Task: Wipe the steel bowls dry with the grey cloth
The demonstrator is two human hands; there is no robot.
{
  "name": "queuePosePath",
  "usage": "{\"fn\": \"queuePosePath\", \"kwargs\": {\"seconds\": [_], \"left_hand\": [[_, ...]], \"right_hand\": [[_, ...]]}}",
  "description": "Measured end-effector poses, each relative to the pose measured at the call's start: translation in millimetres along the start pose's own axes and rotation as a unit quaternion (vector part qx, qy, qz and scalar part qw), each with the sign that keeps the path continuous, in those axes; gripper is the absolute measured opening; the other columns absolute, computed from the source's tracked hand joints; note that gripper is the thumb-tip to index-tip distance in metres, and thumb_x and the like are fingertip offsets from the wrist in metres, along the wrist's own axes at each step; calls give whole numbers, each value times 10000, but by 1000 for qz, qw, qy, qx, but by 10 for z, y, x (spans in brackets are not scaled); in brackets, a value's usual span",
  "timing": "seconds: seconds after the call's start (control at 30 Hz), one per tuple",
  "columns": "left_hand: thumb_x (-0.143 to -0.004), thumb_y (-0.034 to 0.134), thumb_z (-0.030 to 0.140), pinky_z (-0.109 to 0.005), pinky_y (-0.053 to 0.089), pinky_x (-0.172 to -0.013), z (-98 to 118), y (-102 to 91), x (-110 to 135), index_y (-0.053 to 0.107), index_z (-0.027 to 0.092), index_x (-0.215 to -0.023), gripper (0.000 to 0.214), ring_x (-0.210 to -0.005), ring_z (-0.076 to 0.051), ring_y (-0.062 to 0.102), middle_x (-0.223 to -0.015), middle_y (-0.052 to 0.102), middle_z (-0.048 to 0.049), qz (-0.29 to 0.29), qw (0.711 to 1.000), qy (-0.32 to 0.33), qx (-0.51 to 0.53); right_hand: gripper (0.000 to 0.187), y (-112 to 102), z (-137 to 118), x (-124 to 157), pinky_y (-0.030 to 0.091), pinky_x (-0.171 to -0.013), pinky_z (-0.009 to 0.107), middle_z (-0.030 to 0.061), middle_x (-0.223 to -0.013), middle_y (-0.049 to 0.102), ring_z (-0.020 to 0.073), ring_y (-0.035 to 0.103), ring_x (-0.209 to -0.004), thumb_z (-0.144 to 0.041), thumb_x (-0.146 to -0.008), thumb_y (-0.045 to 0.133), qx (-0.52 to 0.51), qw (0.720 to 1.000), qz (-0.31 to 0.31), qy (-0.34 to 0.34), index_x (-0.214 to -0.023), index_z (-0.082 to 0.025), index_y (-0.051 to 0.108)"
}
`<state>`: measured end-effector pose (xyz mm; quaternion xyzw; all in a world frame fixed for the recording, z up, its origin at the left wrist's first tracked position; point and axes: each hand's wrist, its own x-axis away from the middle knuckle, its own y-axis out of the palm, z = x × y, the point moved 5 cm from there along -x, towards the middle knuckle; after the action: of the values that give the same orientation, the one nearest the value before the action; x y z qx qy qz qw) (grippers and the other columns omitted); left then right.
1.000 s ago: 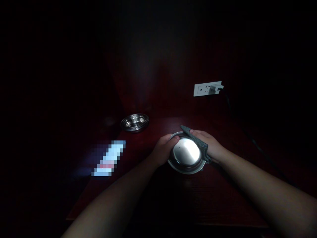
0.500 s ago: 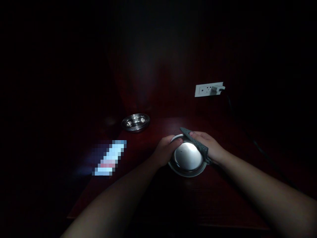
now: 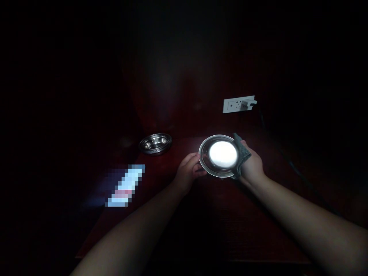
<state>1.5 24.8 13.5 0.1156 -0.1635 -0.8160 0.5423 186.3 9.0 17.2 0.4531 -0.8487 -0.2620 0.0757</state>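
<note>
Metal bowl (image 3: 222, 153): one, shallow and round, polished; held between the two hands above the counter (image 3: 244, 234), its shining inside turned to the viewer.

Left grip (image 3: 186, 174): a bare hand at the bowl's left rim, one digit lying against the edge, the other fingers bent beneath it; how firmly they close cannot be told. Left forearm (image 3: 138, 226) slants up and rightward from the bottom edge.

Right grip (image 3: 254, 165): a bare hand clamped on the bowl's right side through a grey-green cloth (image 3: 243, 155), folded over the rim, thumb uppermost, palm behind. Right forearm (image 3: 304, 211) slants up and leftward from the lower right corner, wrist nearly straight.

Further items: stacked metal bowls (image 3: 155, 144), at the counter's far left; a bright pixelated panel (image 3: 126, 186), nearer and left; a white socket plate (image 3: 230, 105) on the wall, with plug (image 3: 247, 103) and dark cable (image 3: 299, 171).
</note>
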Motion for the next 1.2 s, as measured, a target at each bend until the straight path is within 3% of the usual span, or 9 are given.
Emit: {"fn": "queuePosePath", "kwargs": {"seconds": [0.13,0.33,0.57,0.77,0.97,1.2], "left_hand": [[-849,593,338,-256,550,-643,-38,30,19,589,161,-1030,253,-788,-148,653,-998,651,-82,-19,1000,-16,0],[-898,521,376,-283,577,-577,-69,68,47,550,170,-1100,291,-766,-170,661,-1053,648,-112,-25,999,-35,-4],[-910,488,396,-265,552,-483,-19,44,38,528,170,-1162,342,-722,-178,646,-1020,646,-118,1,999,-35,-16],[-908,475,445,-279,527,-454,-30,30,27,544,152,-1118,367,-616,-175,633,-886,650,-105,9,999,-45,-29],[-886,495,515,-291,526,-480,-52,8,9,564,156,-1109,428,-618,-172,630,-915,657,-116,34,997,-58,-42],[-893,474,526,-286,516,-497,-66,16,23,545,153,-1162,465,-636,-175,632,-965,668,-138,22,997,-67,-44]], "right_hand": [[377,-2,16,-1,533,-680,380,43,-795,684,221,650,-742,-545,-759,663,18,1000,14,-2,-844,-178,653],[415,93,28,2,486,-687,324,14,-731,683,194,626,-722,-586,-743,669,86,989,-125,5,-851,-185,671],[395,85,150,-37,461,-793,349,26,-793,693,193,618,-786,-579,-821,590,120,977,-176,20,-853,-198,691],[355,93,58,-3,450,-809,363,11,-779,667,191,601,-785,-555,-840,566,169,971,-171,-17,-802,-219,674],[346,91,69,-1,457,-832,377,7,-761,659,200,614,-806,-546,-838,568,167,972,-167,-4,-807,-216,670],[393,98,59,0,475,-788,356,10,-769,674,197,614,-787,-599,-792,602,161,973,-165,-4,-816,-214,676]]}}
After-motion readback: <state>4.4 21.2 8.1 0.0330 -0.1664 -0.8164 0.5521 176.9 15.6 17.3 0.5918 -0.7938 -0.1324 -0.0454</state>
